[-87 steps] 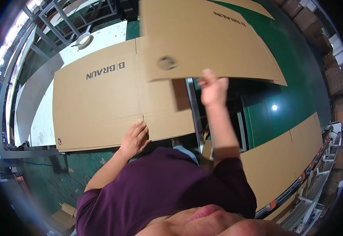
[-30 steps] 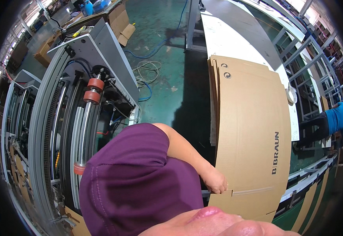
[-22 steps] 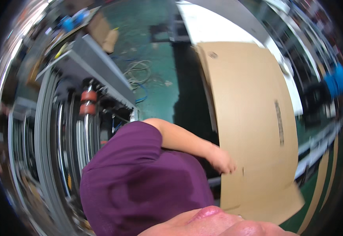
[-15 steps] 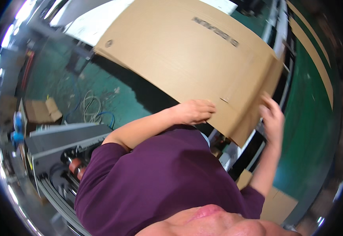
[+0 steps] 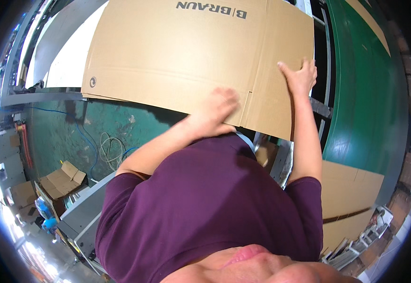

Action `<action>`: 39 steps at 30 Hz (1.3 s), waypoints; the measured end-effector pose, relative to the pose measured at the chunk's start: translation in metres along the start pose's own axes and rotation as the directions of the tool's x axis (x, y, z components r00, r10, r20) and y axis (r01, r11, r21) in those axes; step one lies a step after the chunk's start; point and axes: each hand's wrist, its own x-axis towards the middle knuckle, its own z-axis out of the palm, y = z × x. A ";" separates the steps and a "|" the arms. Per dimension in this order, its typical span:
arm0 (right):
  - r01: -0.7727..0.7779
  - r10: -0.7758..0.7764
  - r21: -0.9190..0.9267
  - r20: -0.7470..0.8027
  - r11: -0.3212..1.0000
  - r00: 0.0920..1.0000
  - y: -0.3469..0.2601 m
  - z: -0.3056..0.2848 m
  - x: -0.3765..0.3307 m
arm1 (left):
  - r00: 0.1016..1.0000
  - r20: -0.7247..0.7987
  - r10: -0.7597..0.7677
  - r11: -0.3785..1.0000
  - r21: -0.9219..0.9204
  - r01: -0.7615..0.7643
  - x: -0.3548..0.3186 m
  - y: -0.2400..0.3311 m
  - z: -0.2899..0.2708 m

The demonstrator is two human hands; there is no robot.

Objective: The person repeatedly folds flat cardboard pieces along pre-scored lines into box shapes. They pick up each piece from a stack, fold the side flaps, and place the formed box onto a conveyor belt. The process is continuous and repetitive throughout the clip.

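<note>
One flat tan cardboard sheet (image 5: 182, 52) lies topmost, reaching over the smooth white worktop (image 5: 73, 56). I see the bare right grip (image 5: 302, 79) spread open at its right edge; uneven pushing there could skew it. The blurred left grip (image 5: 218, 111) is by the near edge; whether it holds anything, I cannot tell.

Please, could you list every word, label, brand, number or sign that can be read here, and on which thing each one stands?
Cardboard sheet, far side: large dark lettering, upside down in the picture; legible, but I do not copy out printed words or brands.
Same sheet, near left corner: a small round dark sign, too small to read any words in it.
Elsewhere: no other text that I can make out.
</note>
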 end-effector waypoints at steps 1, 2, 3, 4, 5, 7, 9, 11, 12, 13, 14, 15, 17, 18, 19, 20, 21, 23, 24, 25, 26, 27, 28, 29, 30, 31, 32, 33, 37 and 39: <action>-0.115 0.114 0.033 0.041 0.993 0.993 0.006 0.007 0.009 | 0.985 -0.061 -0.160 0.979 0.116 0.167 -0.009 -0.021 -0.005; -0.253 0.208 0.212 0.212 0.944 0.955 0.006 0.000 0.023 | 0.941 -0.140 -0.308 0.915 0.226 0.333 -0.022 -0.051 -0.015; -0.406 0.266 0.353 0.382 0.843 0.885 0.009 -0.001 0.033 | 0.836 -0.165 -0.524 0.785 0.287 0.549 -0.024 -0.081 -0.046; -0.442 0.283 0.410 0.393 0.798 0.875 0.015 0.008 0.036 | 0.696 -0.368 -0.616 0.700 0.149 0.698 -0.041 -0.129 -0.064; -0.479 0.306 0.461 0.402 0.747 0.863 0.027 0.019 0.038 | 0.574 -0.349 -0.741 0.560 0.151 0.815 -0.051 -0.175 -0.103; -0.553 0.344 0.528 0.446 0.645 0.826 0.040 0.035 0.048 | 0.340 -0.475 -0.812 0.227 0.280 0.933 -0.098 -0.280 -0.164; -0.652 0.332 0.633 0.562 0.418 0.758 0.041 0.040 0.058 | 0.235 -0.543 -0.806 0.052 0.331 0.942 -0.160 -0.376 -0.224; -0.758 0.309 0.586 0.692 0.287 0.652 0.045 0.041 0.063 | 0.233 -0.529 -0.816 0.107 0.258 0.960 -0.169 -0.419 -0.241; -0.818 0.303 0.507 0.762 0.273 0.573 0.048 0.037 0.068 | 0.253 -0.480 -0.840 0.146 0.249 0.957 -0.152 -0.414 -0.251; -0.867 0.286 0.424 0.824 0.261 0.489 0.051 0.034 0.073 | 0.248 -0.499 -0.830 0.138 0.248 0.959 -0.135 -0.404 -0.254; -0.877 0.282 0.415 0.835 0.241 0.473 0.053 0.033 0.075 | 0.177 -0.460 -0.870 0.154 0.086 0.984 -0.132 -0.412 -0.256; -0.886 0.280 0.407 0.844 0.221 0.457 0.056 0.032 0.076 | 0.113 -0.404 -0.908 0.157 -0.077 0.985 -0.132 -0.426 -0.262; -0.895 0.255 0.402 0.860 0.196 0.442 0.056 0.034 0.078 | 0.040 -0.166 -0.985 0.112 -0.452 0.885 -0.147 -0.432 -0.279; -0.894 0.243 0.408 0.862 0.185 0.444 0.053 0.035 0.077 | 0.071 0.008 -0.997 0.050 -0.637 0.769 -0.153 -0.430 -0.287; -0.893 0.227 0.413 0.866 0.179 0.446 0.048 0.033 0.077 | 0.062 0.066 -0.996 0.003 -0.664 0.748 -0.151 -0.417 -0.289; -0.877 0.248 0.441 0.843 0.193 0.478 0.041 0.030 0.077 | -0.065 0.045 -0.997 -0.079 -0.559 0.825 -0.129 -0.389 -0.290; -0.859 0.267 0.468 0.817 0.209 0.510 0.033 0.025 0.078 | -0.113 -0.053 -0.992 -0.075 -0.466 0.882 -0.135 -0.404 -0.287; -0.824 0.302 0.525 0.766 0.215 0.567 0.030 0.024 0.075 | -0.128 -0.260 -0.957 -0.045 -0.303 0.952 -0.158 -0.439 -0.281; -0.812 0.309 0.540 0.751 0.222 0.584 0.029 0.023 0.072 | -0.107 -0.355 -0.929 -0.019 -0.242 0.970 -0.174 -0.450 -0.277; -0.801 0.324 0.552 0.732 0.232 0.599 0.031 0.024 0.069 | -0.074 -0.440 -0.895 0.006 -0.178 0.984 -0.170 -0.454 -0.269; -0.789 0.336 0.565 0.714 0.244 0.615 0.031 0.024 0.067 | -0.101 -0.440 -0.892 -0.056 -0.113 0.992 -0.167 -0.458 -0.268; -0.773 0.345 0.594 0.693 0.224 0.633 0.027 0.024 0.065 | -0.129 -0.442 -0.888 -0.120 -0.049 0.992 -0.164 -0.457 -0.271; -0.756 0.357 0.620 0.671 0.210 0.650 0.023 0.022 0.065 | -0.158 -0.442 -0.883 -0.183 0.016 0.983 -0.157 -0.450 -0.272; -0.735 0.368 0.651 0.647 0.191 0.668 0.022 0.023 0.065 | -0.158 -0.497 -0.854 -0.193 0.020 0.981 -0.135 -0.428 -0.265; -0.732 0.383 0.641 0.631 0.232 0.674 0.024 0.026 0.064 | -0.160 -0.512 -0.844 -0.215 0.049 0.975 -0.129 -0.427 -0.261; -0.725 0.392 0.634 0.615 0.271 0.684 0.026 0.028 0.064 | -0.164 -0.533 -0.830 -0.238 0.074 0.968 -0.126 -0.423 -0.262; -0.717 0.400 0.625 0.599 0.309 0.694 0.027 0.030 0.063 | -0.166 -0.553 -0.817 -0.262 0.098 0.960 -0.125 -0.420 -0.263; -0.725 0.392 0.630 0.615 0.277 0.684 0.027 0.030 0.062 | -0.165 -0.555 -0.815 -0.269 0.112 0.957 -0.126 -0.419 -0.263; -0.719 0.365 0.630 0.621 0.295 0.694 0.024 0.026 0.065 | -0.144 -0.538 -0.831 -0.254 0.136 0.958 -0.131 -0.430 -0.264; -0.705 0.339 0.604 0.618 0.372 0.709 0.026 0.028 0.070 | -0.076 -0.541 -0.837 -0.190 0.159 0.969 -0.133 -0.435 -0.266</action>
